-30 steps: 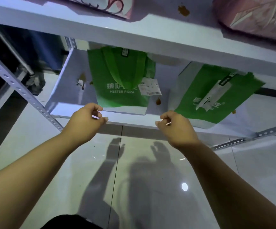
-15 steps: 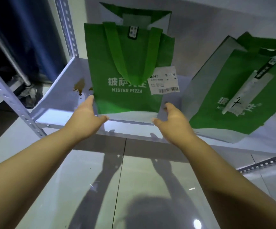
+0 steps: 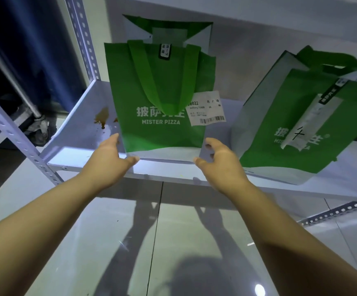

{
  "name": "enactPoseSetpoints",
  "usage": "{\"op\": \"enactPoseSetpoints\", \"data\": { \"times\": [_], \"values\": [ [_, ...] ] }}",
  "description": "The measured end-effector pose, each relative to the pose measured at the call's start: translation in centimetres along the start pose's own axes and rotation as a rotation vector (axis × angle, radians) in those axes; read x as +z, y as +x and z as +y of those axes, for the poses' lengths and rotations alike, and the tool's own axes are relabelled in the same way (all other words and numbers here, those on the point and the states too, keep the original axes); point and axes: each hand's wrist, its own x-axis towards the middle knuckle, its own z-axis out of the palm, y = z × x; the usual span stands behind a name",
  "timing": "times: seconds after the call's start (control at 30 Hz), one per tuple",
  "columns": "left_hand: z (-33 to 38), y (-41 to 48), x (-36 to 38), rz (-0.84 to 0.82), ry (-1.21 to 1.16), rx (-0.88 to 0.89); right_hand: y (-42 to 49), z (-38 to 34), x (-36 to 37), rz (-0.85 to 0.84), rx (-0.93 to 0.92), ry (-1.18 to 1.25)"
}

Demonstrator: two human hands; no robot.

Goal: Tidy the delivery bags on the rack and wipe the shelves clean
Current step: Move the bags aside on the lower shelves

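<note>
A green "MISTER PIZZA" delivery bag (image 3: 158, 99) stands upright on the low white shelf (image 3: 81, 144), a white receipt (image 3: 207, 107) stuck to its front. My left hand (image 3: 111, 159) is at the bag's lower left corner, fingers straight, thumb near its base. At the lower right corner is my right hand (image 3: 218, 161), fingers loosely spread. I cannot tell whether either hand touches the bag. A second green bag (image 3: 297, 116) stands tilted to the right. A brown stain (image 3: 102, 116) marks the shelf left of the first bag.
A perforated grey rack post (image 3: 17, 135) slants at the left, and another upright (image 3: 83, 39) rises behind the shelf. Glossy tiled floor (image 3: 152, 242) lies below the shelf. A dark blue area and a metal pole are at the far left.
Both hands left the shelf's front edge, opened and moved to the two lower corners of the left bag. The view dropped below the upper shelf and came closer.
</note>
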Motion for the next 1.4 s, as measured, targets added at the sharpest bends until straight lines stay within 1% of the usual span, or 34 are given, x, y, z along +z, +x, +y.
{"op": "enactPoseSetpoints", "data": {
  "times": [0.13,0.3,0.5,0.67,0.87,0.97,1.03,1.1,1.23,1.4],
  "values": [
    [1.1,-1.7,0.1,0.016,0.036,0.001,-1.1,0.6,-1.4,0.063,-0.014,0.046],
    [4.3,-4.3,2.2,-0.046,0.012,0.008,-2.9,2.9,-4.2,0.138,0.011,0.144],
    [9.5,-6.7,6.8,-0.104,0.020,0.068,-4.8,8.0,-8.7,0.224,0.033,0.074],
    [13.3,-6.9,10.4,-0.162,-0.038,0.123,-5.0,12.1,-12.6,0.294,0.082,0.033],
    [17.9,-5.3,13.5,-0.167,-0.065,0.251,-3.3,15.0,-15.8,0.459,0.127,0.009],
    [19.5,-4.1,14.5,-0.191,-0.060,0.222,-2.6,15.5,-16.8,0.531,0.132,0.012],
    [20.2,-3.4,15.0,-0.219,-0.027,0.212,-2.3,15.9,-17.2,0.528,0.152,-0.008],
    [20.9,-2.9,15.4,-0.261,0.001,0.244,-1.8,16.2,-17.5,0.478,0.156,-0.007],
    [21.7,-2.7,15.9,-0.331,-0.013,0.334,-1.3,16.7,-17.6,0.390,0.053,0.032],
    [21.4,-2.7,15.8,-0.349,-0.008,0.372,-1.4,17.5,-17.5,0.400,0.022,0.075]
  ]
}}
